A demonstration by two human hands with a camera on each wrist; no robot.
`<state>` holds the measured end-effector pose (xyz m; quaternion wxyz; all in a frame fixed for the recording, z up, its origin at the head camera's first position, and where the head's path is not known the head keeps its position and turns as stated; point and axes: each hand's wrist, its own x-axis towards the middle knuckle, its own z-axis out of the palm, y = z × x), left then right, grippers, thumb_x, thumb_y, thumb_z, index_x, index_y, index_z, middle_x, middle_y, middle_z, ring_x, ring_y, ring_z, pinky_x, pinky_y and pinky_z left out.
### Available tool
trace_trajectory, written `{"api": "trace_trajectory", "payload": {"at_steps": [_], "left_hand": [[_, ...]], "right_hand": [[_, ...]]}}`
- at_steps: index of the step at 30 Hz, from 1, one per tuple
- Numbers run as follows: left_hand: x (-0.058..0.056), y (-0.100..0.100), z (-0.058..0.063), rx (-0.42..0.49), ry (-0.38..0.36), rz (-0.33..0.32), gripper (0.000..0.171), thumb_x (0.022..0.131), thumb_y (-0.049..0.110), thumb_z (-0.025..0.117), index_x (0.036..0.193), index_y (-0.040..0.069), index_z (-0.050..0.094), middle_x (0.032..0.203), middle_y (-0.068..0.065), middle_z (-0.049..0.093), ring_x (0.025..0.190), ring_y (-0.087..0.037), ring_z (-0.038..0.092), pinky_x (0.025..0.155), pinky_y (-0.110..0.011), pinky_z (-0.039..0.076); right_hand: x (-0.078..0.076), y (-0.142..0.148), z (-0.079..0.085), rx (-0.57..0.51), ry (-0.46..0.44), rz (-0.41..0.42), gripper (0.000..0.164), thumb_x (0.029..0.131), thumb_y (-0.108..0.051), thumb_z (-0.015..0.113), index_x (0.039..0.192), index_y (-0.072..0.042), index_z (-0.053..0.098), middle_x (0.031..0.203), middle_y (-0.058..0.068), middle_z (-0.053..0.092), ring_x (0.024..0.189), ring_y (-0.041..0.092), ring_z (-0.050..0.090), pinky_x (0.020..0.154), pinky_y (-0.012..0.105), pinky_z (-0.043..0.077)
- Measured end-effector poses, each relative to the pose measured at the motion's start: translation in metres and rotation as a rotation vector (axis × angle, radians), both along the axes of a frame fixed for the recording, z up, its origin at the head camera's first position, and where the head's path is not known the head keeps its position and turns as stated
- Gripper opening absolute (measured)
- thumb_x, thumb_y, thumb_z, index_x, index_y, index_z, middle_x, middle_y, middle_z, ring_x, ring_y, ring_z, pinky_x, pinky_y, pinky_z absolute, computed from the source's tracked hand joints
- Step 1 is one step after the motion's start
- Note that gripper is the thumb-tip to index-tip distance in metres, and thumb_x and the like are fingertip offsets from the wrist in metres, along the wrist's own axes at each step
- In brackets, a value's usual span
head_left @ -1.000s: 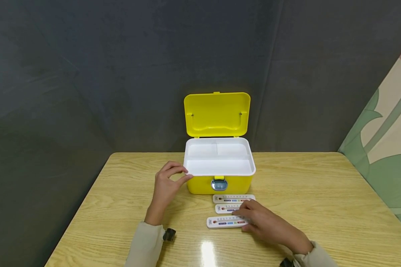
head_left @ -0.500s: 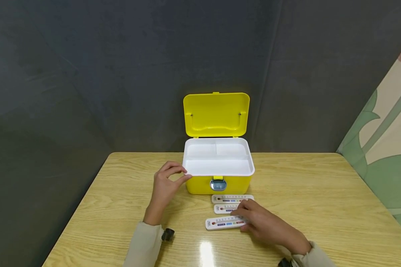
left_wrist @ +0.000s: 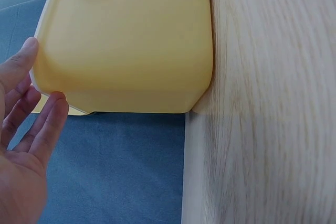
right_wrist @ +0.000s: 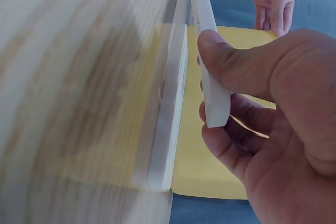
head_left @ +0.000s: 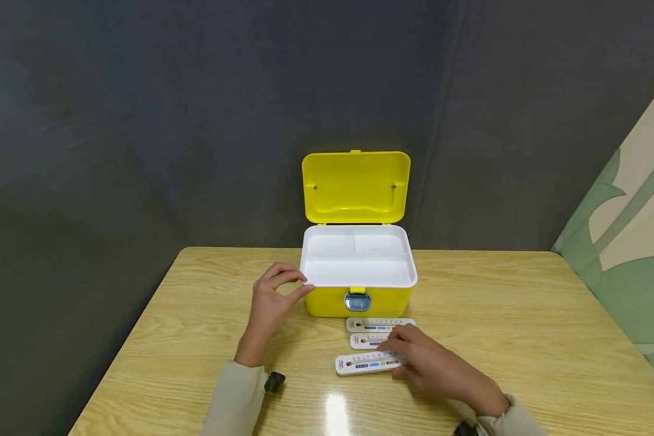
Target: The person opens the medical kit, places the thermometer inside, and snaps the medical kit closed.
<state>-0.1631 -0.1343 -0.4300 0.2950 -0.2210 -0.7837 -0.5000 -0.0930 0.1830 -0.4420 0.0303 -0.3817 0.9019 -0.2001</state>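
A yellow storage box [head_left: 332, 303] stands with its lid [head_left: 355, 188] raised and a white divided tray [head_left: 360, 274] inside its rim. My left hand [head_left: 269, 307] holds the box's front left corner, thumb on the front edge and fingers on the side, as the left wrist view shows. My right hand [head_left: 427, 363] pinches the right end of a white strip thermometer [head_left: 362, 364]. In the right wrist view this thermometer [right_wrist: 214, 90] is tilted, its near end off the table. Two more lie flat before the box: the middle thermometer [head_left: 362, 341], partly behind my fingers, and the back thermometer [head_left: 370, 324].
A wooden table [head_left: 196, 339] carries everything. Dark cloth [head_left: 223, 121] hangs behind its far edge, close to the box's back. A patterned panel [head_left: 632, 242] slants along the right side. Bare wood lies on both sides of the box.
The front thermometer has tilted slightly, its left end shifting a little toward me, in my right hand's pinch. My left hand keeps its place on the box corner.
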Motion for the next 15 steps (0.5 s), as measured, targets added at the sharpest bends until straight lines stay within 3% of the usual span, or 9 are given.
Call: {"api": "trace_trajectory", "payload": {"at_steps": [7, 15], "left_hand": [[0.0003, -0.001, 0.001, -0.007, -0.028, 0.011, 0.016, 0.072, 0.01, 0.088, 0.085, 0.008, 0.078, 0.094, -0.003, 0.068, 0.087, -0.019, 0.063, 0.077, -0.036, 0.06], [-0.0006, -0.0015, -0.0006, -0.01, -0.031, -0.011, 0.015, 0.073, 0.008, 0.087, 0.085, 0.006, 0.077, 0.094, -0.006, 0.067, 0.087, -0.025, 0.064, 0.078, -0.036, 0.059]], "right_hand": [[-0.0013, 0.0, 0.0002, 0.005, -0.009, -0.008, 0.035, 0.088, -0.02, 0.077, 0.122, -0.019, 0.067, 0.112, -0.009, 0.054, 0.103, 0.006, 0.048, 0.088, 0.03, 0.051], [-0.003, 0.0015, 0.0018, 0.0, 0.006, -0.003, 0.035, 0.089, -0.019, 0.076, 0.123, -0.017, 0.068, 0.11, -0.009, 0.055, 0.101, 0.005, 0.047, 0.086, 0.029, 0.051]]}}
